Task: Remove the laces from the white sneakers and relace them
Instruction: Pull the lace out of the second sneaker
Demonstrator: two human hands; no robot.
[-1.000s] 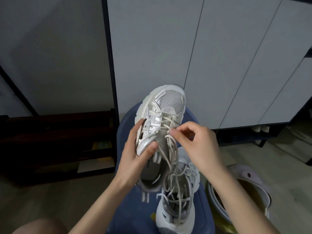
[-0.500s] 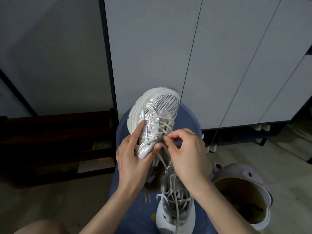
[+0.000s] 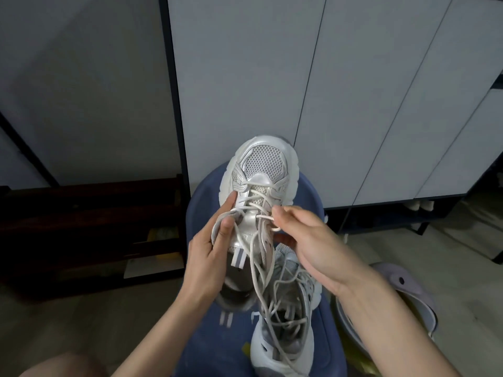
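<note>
A white sneaker [image 3: 260, 186] is held up in the middle of the view, toe pointing away, above a blue stool [image 3: 201, 202]. Its lace [image 3: 258, 270] still crosses the far eyelets near the toe, while the nearer part is loosened and hangs down in long loops. The left hand [image 3: 209, 257] grips the sneaker's left side, thumb lying over the opening by the tongue and fingers curled round the outside. The right hand [image 3: 310, 240] pinches a stretch of lace between thumb and fingertips just right of the eyelets, with a small loop showing below the pinch.

The hanging lace trails onto a second sneaker [image 3: 285, 322], which rests on the near part of the stool, its own laces slack and tangled across its opening.

To the right, on the floor, stands a pale bin [image 3: 419, 300] with an open top. Far behind are grey cabinet doors [image 3: 353, 91]; to the left sits a dark low shelf [image 3: 89, 227].
</note>
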